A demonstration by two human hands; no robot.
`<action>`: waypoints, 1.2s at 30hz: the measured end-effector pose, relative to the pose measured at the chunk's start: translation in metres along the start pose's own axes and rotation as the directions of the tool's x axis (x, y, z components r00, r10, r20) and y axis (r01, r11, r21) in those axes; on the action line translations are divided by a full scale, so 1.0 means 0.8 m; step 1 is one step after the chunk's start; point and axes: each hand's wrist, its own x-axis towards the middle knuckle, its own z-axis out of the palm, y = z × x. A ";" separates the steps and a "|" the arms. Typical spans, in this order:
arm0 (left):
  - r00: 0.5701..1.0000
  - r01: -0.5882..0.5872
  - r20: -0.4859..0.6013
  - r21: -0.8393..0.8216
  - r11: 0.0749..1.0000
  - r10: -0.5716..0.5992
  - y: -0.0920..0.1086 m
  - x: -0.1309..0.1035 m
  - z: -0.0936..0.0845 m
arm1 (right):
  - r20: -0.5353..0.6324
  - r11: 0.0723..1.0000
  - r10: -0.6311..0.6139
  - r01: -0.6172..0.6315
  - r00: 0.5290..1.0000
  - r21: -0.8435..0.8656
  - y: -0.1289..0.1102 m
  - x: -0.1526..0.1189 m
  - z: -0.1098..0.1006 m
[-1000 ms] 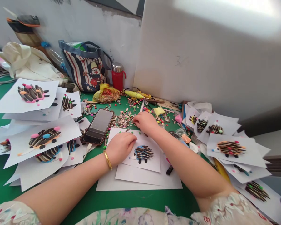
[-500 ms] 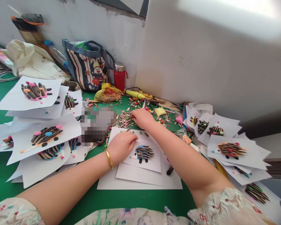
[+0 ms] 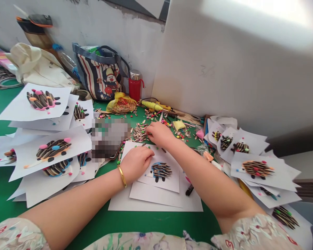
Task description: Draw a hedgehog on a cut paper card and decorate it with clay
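My left hand point(image 3: 137, 161), with a gold bangle point(image 3: 122, 177) on its wrist, rests on the white paper sheet point(image 3: 170, 184). Its fingers are curled together by the sheet's upper edge; whatever they hold is hidden. On that sheet is a hedgehog picture point(image 3: 161, 171) with sunflower-seed spines, blue edging and black feet. Beyond the paper, my right hand point(image 3: 159, 133) reaches into the pile of sunflower seeds point(image 3: 139, 133). Its fingertips are pressed together among the seeds, and I cannot make out anything between them. More white paper point(image 3: 156, 205) lies beneath the picture.
Stacked hedgehog pictures stand at left point(image 3: 45, 152) and right point(image 3: 266, 166). Behind the seeds are a striped bag point(image 3: 99, 74), a red flask point(image 3: 135, 86) and a yellow glue gun point(image 3: 163, 106). A black marker point(image 3: 189, 190) lies beside the paper; a yellow packet point(image 3: 178, 125) sits farther back.
The view has shifted slightly. Both hands stay almost where they were, the left on the paper and the right at the seed pile.
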 end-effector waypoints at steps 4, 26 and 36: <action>1.000 0.006 0.013 0.030 1.000 -0.007 0.001 0.000 -0.001 | 0.021 0.996 -0.060 0.058 0.998 0.065 -0.013 0.002 0.008; 1.000 0.000 0.003 -0.017 1.000 0.000 0.001 -0.001 -0.002 | 0.041 0.946 0.204 -0.208 0.978 0.247 0.016 -0.035 0.003; 1.000 -0.007 -0.002 -0.014 1.000 0.007 0.002 -0.001 -0.003 | -0.040 0.943 0.326 -0.322 0.945 0.089 0.025 -0.003 -0.005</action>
